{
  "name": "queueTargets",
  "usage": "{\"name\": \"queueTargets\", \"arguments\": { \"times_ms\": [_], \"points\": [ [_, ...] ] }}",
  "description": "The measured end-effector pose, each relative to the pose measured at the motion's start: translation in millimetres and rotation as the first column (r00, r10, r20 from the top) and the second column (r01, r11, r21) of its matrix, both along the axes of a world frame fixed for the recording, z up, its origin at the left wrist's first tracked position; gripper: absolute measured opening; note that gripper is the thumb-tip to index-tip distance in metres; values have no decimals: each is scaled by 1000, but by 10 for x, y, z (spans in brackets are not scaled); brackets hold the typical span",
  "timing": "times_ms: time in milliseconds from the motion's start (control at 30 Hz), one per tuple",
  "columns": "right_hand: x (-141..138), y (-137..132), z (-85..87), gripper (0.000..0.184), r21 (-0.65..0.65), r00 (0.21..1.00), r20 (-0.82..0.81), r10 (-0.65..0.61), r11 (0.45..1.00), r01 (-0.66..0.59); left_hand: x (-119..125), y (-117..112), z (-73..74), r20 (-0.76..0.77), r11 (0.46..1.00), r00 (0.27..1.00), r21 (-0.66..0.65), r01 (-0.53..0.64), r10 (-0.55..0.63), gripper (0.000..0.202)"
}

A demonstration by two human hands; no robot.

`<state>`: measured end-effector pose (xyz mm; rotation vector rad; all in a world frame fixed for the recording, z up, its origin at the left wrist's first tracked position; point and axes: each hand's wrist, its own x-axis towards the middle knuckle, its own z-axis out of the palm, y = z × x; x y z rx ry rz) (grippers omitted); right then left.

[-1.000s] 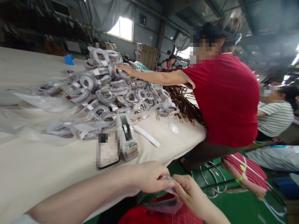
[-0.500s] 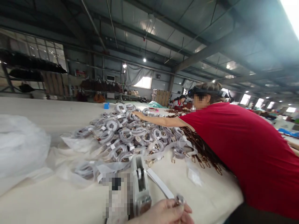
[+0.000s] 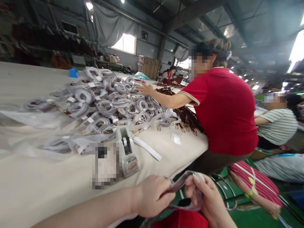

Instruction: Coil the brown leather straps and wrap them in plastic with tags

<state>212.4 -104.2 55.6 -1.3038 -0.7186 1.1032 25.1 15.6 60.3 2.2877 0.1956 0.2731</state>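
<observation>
At the bottom of the head view, just off the table's near edge, my left hand [image 3: 153, 198] and my right hand [image 3: 206, 196] are both closed on a strap wrapped in clear plastic [image 3: 184, 186]. The strap curves in a loop between the two hands. A grey tape dispenser [image 3: 127, 150] stands on the table a little beyond my left hand. Behind it lies a big heap of coiled, plastic-wrapped straps [image 3: 102, 98].
A person in a red shirt [image 3: 222, 110] leans over the cream table [image 3: 35, 186], one hand [image 3: 144, 89] above the heap. Brown straps [image 3: 187, 115] lie beside that person. A white strip [image 3: 147, 148], loose clear bags [image 3: 21, 117] and a seated person in stripes [image 3: 279, 123] are nearby.
The view swung up toward the roof and came back down. My hands went from pinching the plastic together low down to holding the wrapped strap spread in a loop. The red-shirted person drew the arm back.
</observation>
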Motion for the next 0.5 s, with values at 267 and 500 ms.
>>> {"name": "queueTargets", "arguments": {
  "times_ms": [267,500],
  "points": [
    [-17,56,-417,54,24,954,294,67,997,-78,8,-31,-85,20,455,999,-890,30,-27,59],
    [-950,139,-777,50,-99,788,216,577,816,-570,16,64,120,46,136,947,-991,3,317,48]
  ]
}}
